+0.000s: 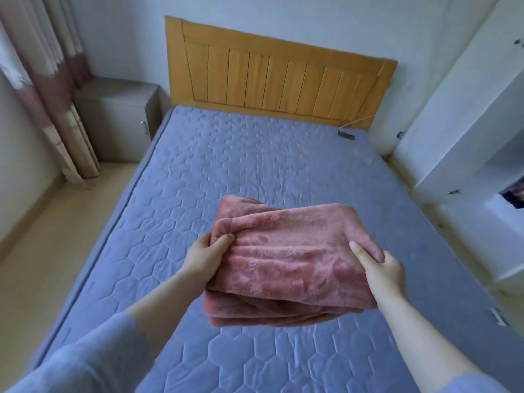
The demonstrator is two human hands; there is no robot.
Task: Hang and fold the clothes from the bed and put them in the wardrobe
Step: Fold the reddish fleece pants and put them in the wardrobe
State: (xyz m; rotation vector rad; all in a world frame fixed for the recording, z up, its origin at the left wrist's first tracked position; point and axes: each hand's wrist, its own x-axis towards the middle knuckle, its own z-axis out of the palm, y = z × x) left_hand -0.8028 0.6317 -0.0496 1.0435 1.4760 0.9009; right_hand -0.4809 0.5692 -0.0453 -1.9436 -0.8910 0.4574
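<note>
Head view: fluffy pink folded garment (292,265), several thick layers, held mid-frame above blue quilted bed (226,165). Left hand (208,258) pinching left edge, right hand (382,268) clamped on right edge, thumbs on top.

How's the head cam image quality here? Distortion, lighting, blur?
Head view: strong wide-angle bending, with the headboard and the bed edges bowed. Soft, even daylight, no glare and no hard shadows. The pink folded cloth and both hands, left and right, are reasonably sharp; the sleeves at the bottom corners smear.
</note>
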